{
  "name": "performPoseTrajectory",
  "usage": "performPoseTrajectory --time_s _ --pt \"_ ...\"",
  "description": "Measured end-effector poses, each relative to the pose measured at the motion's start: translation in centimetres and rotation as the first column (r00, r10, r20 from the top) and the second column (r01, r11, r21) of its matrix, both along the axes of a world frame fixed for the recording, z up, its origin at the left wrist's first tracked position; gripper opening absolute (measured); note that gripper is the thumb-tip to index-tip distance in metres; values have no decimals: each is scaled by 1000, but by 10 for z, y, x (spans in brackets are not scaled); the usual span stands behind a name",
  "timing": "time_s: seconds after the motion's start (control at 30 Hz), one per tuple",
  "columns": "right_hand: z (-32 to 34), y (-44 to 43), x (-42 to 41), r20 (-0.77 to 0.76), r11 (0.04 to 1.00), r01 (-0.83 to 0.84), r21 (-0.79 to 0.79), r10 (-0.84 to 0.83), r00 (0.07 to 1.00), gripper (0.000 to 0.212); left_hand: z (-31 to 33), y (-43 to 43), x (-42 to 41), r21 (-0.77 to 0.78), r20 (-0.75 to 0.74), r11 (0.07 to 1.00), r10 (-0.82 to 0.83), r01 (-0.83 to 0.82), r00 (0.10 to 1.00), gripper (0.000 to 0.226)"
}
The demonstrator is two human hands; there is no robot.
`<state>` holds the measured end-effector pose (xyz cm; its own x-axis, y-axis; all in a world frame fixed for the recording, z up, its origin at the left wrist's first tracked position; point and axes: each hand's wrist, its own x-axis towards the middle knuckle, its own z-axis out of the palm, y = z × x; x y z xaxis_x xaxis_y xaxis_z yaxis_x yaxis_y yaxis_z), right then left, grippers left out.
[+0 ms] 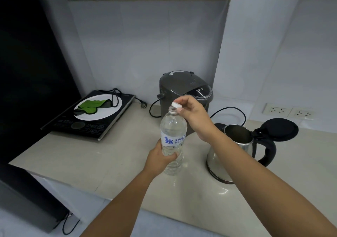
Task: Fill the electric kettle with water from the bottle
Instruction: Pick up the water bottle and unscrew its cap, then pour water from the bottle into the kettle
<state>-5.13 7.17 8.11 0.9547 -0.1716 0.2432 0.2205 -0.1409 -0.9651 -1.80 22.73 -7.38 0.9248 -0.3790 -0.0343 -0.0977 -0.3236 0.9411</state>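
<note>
Head view: a clear water bottle (173,138) stands upright on the beige counter (76,156), mouth open, blue-printed label facing the camera. The left hand (160,159) is wrapped around the bottle's lower body, fingers closed on it just below the label. The right hand (193,117) is above and just right of the bottle neck, thumb and fingertips pinching the white cap (177,105), which sits off the mouth, tilted, very close to the rim. Water fills most of the bottle.

The steel kettle (235,151) is on the counter just right of the bottle, partly hidden behind the right forearm. Its black lid (279,129) is flipped back open, and the inside looks dark; can't tell if there's water in it. Black handle faces right.

Behind the bottle, a grey hot water dispenser (184,91) stands against the wall, cord trailing on the counter. Far left, an induction cooker (89,116) carries a white plate (102,115) with a green cloth (91,106) on it. Wall sockets (288,111) sit at the right.
</note>
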Motion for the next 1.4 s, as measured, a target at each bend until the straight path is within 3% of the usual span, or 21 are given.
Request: performPoseTrajectory --time_s 0.07,0.17,0.27,0.37,0.4,0.47,0.6,0.73,0.8,1.03,1.17,1.3,1.4 --pt "-2 2 -1 -22 978 17 208 -13 1000 22 1 1 1 0 3 1000 2 -2 1000 63" --pt "-14 2 -12 -36 815 46 578 -31 999 26 1 1 1 0 -1 1000 3 -3 1000 66" --pt "-44 1 -32 -105 709 129 693 -77 991 27 1 1 -1 11 2 1000 7 -7 1000 62" --pt "-87 5 -49 -273 604 292 742 -126 954 30 3 0 -3 20 7 1000 6 -7 1000 62" --pt "-101 8 -53 -330 597 350 722 -147 932 31 3 0 -3 25 15 1000 7 -7 1000 63" --pt "-131 13 -60 -420 676 445 587 -216 882 33 4 0 -3 40 31 999 11 -13 999 64" --pt "-184 24 -72 -489 829 538 151 -410 770 33 5 0 -3 60 34 998 5 -7 999 62" --pt "-216 35 -88 -406 882 400 -249 -470 783 27 6 2 -2 64 22 998 -18 17 1000 65" --pt "-226 38 -95 -397 879 304 -368 -444 803 28 8 3 -2 74 10 996 -42 41 999 66" --pt "-237 45 -104 -413 852 203 -483 -426 805 44 5 14 -3 114 18 989 -94 92 995 64" --pt "-232 48 -92 -350 834 210 -511 -424 835 52 10 29 8 253 144 961 -155 115 977 71" --pt "-210 56 -65 -346 878 322 -353 -442 828 92 31 37 17 235 149 964 -166 128 975 98" --pt "-199 58 -42 -313 902 367 -226 -424 850 100 51 28 18 98 142 984 -160 147 977 102"
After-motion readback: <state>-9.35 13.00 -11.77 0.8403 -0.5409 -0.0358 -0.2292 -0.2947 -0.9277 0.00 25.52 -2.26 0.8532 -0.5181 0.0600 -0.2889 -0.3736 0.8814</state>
